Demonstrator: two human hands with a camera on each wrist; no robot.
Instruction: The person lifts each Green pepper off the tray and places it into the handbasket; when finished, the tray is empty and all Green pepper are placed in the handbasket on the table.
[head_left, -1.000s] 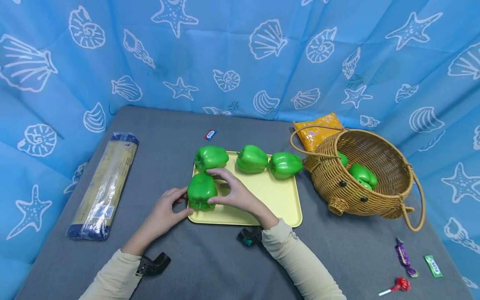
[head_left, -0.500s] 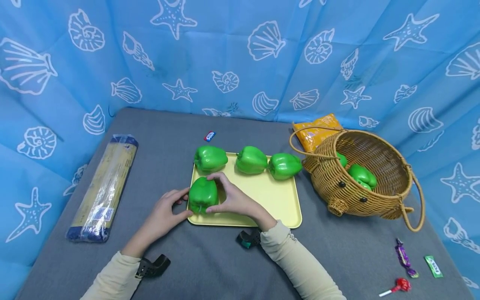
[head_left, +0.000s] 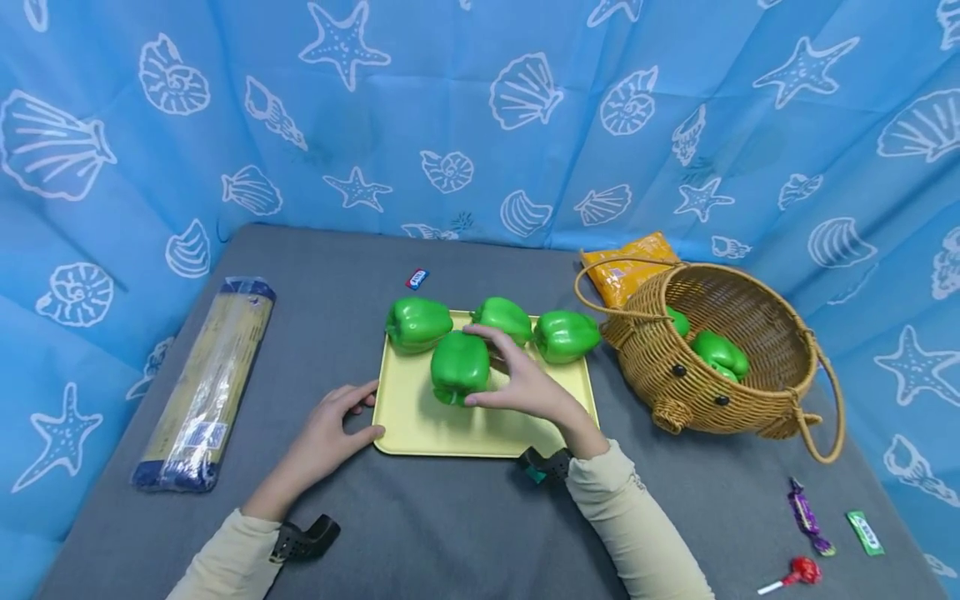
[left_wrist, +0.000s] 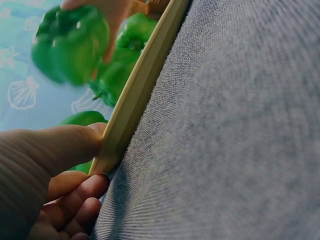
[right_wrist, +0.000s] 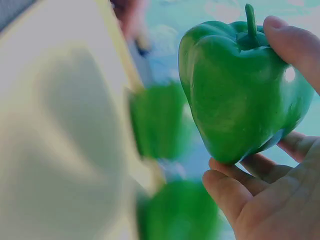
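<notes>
My right hand (head_left: 528,385) grips a green bell pepper (head_left: 459,367) between thumb and fingers, holding it above the yellow tray (head_left: 405,429). In the right wrist view this pepper (right_wrist: 235,95) has its stem up, thumb near the top and fingers beneath. At the tray's left edge, my left hand (head_left: 327,431) pinches the rim; the left wrist view shows the thumb (left_wrist: 75,145) on one side and curled fingers on the other. Along the tray's far edge lie three more green peppers: one at left (head_left: 418,324), a middle pepper (head_left: 504,317), partly hidden, and one at right (head_left: 566,336).
A wicker basket (head_left: 641,379) with green peppers inside stands right of the tray, an orange packet (head_left: 626,271) behind it. Noodle-like sticks in a clear package (head_left: 206,392) lie left. Small sweets include a purple candy (head_left: 808,517), green packet (head_left: 866,533), lollipop (head_left: 804,571) and blue-red wrapper (head_left: 416,278).
My right hand has lifted the pepper from the tray's left side and carried it rightward. My left hand stays at the tray's left edge.
</notes>
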